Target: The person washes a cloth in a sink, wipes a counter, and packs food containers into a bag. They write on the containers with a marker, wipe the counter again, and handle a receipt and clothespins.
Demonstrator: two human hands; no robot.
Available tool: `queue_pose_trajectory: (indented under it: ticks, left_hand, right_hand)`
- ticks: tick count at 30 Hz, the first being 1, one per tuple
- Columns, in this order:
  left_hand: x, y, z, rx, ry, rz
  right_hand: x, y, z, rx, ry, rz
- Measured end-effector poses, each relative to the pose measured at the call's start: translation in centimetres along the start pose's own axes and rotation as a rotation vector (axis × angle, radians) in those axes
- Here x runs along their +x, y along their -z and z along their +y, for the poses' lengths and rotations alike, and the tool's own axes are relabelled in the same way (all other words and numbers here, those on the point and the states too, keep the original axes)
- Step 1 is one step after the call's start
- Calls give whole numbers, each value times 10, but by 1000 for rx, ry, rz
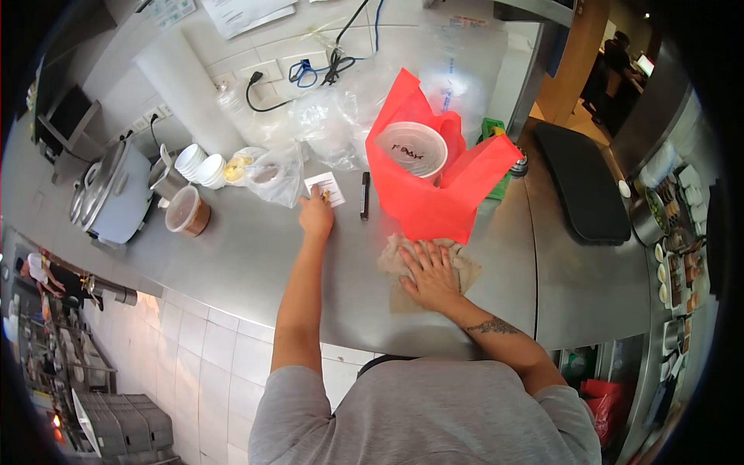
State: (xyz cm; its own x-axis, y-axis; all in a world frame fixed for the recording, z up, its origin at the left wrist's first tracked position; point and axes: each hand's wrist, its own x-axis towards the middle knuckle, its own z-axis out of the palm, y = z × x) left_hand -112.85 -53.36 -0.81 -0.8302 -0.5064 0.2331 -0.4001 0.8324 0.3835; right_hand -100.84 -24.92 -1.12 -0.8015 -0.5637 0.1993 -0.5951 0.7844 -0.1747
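Observation:
My left hand reaches forward to a small white paper slip with printed lines; its fingers are drawn together at the slip's near edge. To the right of the slip lies a black marker. My right hand lies flat with fingers spread on a crumpled beige cloth or paper towel. Just beyond it stands a red bag, its top open. Inside the bag is a round plastic container with dark handwriting on its lid.
A lidded tub of brown food stands left, near stacked white cups and a clear plastic bag. A large cooker is farther left. Clear plastic bags and cables line the wall. A black tray lies right on the steel counter.

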Motion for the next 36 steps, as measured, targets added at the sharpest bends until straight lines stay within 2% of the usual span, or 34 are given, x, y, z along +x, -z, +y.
queue_pose_trajectory:
  ticks: [2, 5, 7, 12, 15, 18, 23, 24, 27, 31, 36]
  left_hand:
    - [-10, -7, -12, -131, -1, 57]
    - [-29, 9, -40, -427, -144, -57]
    - [-52, 22, -50, -515, -71, -60]
    - [-100, 49, -72, -599, -22, -68]
    - [-110, 62, -82, -612, -36, -52]
    - [-99, 76, -92, -562, -147, 14]
    - [-68, 73, -132, -566, -364, 65]
    - [-60, 78, -139, -572, -370, 5]
    - [-44, 103, -159, -598, -369, -158]
    - [-29, 118, -194, -668, -391, -219]
    - [-25, 141, -216, -739, -332, -342]
  right_hand:
    - [-1, -1, 1, -7, 12, 37]
    - [-6, -12, 4, -3, 44, 74]
    - [-2, -6, 1, 21, 87, 72]
    - [5, -14, -60, 165, 251, 52]
    - [32, -27, -81, 193, 242, 104]
    - [76, -59, -96, 168, 118, 163]
    - [185, -94, -101, 414, -226, 454]
    - [208, -96, -100, 452, -297, 520]
    - [267, -103, -98, 460, -304, 645]
    - [323, -116, -104, 280, -276, 431]
    - [340, -112, -109, 60, -245, 223]
